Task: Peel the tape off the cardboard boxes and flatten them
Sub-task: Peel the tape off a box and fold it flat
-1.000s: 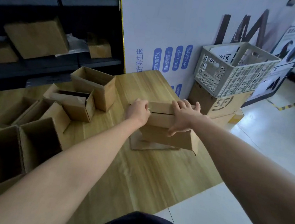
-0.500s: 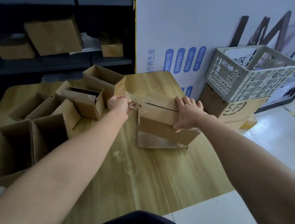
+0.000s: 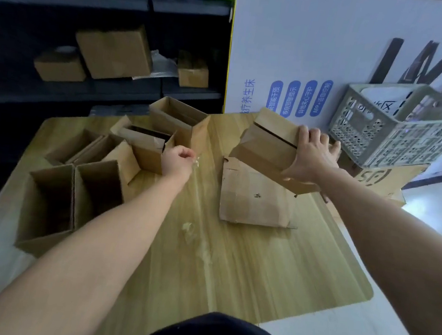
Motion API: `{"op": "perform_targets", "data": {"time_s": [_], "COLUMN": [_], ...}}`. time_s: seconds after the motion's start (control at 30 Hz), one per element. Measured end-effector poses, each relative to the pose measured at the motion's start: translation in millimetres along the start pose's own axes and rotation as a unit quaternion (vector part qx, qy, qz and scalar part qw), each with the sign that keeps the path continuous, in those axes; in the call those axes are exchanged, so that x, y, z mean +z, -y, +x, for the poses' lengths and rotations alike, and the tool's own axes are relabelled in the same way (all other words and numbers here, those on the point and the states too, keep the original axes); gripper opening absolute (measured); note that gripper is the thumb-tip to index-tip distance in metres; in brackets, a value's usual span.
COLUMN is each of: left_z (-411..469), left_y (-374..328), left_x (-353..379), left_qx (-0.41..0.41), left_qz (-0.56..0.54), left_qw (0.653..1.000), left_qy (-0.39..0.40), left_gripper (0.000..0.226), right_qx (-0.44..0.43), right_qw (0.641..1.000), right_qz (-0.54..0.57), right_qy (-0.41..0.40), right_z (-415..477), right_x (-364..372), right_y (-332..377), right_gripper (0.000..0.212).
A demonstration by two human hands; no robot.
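Here the right grip (image 3: 309, 158) holds a tilted brown box (image 3: 266, 147), seam slit; left grip (image 3: 178, 159) pinches tape (image 3: 196, 162).

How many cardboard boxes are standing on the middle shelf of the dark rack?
3: the small left box, the large middle box beside it, and the small right box. The shelf is dark, so more may be hidden.

Soft, even indoor light covers the desk (image 3: 244, 266), leaving a faint sheen on its wood and weak shadows inside the open boxes (image 3: 50, 203) on its left. Behind the desk's left side, the shelving (image 3: 112, 94) is dim. Behind its right, the white panel (image 3: 325, 41) is bright. Slight blur softens everything, and straight edges bow toward the margins.
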State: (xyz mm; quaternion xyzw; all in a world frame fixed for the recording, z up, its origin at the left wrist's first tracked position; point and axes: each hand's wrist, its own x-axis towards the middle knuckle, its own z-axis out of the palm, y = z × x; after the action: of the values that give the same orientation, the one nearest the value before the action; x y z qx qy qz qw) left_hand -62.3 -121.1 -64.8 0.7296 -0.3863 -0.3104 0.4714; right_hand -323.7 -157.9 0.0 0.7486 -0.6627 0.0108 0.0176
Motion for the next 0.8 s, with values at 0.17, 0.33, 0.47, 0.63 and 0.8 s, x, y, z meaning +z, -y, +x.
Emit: {"op": "perform_targets", "data": {"time_s": [0.17, 0.33, 0.47, 0.63, 0.8], "left_z": [-28.7, -60.8, -69.2, -67.9, -65.7], "left_y": [59.9, 122.1, 129.1, 123.7, 125.2], "left_x": [14.1, 35.5, 43.9, 51.7, 52.4], "left_qx": [0.051, -0.029, -0.084, -0.07, -0.081], "left_qz": [0.173, 0.288, 0.353, 0.44, 0.465], "left_qw": [0.97, 0.927, 0.902, 0.866, 0.846], "left_qy": [0.163, 0.238, 0.234, 0.229, 0.248], "left_gripper": [0.016, 0.014, 0.059, 0.065, 0.074], "right_qx": [-0.011, -0.032, -0.057, -0.09, -0.11], "right_qw": [1.0, 0.999, 0.998, 0.995, 0.993], "right_qz": [0.005, 0.017, 0.026, 0.028, 0.026], "right_qy": [-0.007, -0.001, 0.001, 0.008, 0.029], "right_z": [-7.5, -12.9, -13.7, -16.6, -24.0], "right_x": [9.7, 22.7, 27.4, 33.7, 37.9], "right_y": [7.4, 6.4, 8.5, 18.0, 26.6], "right_gripper": [0.114, 0.113, 0.116, 0.121, 0.122]}}
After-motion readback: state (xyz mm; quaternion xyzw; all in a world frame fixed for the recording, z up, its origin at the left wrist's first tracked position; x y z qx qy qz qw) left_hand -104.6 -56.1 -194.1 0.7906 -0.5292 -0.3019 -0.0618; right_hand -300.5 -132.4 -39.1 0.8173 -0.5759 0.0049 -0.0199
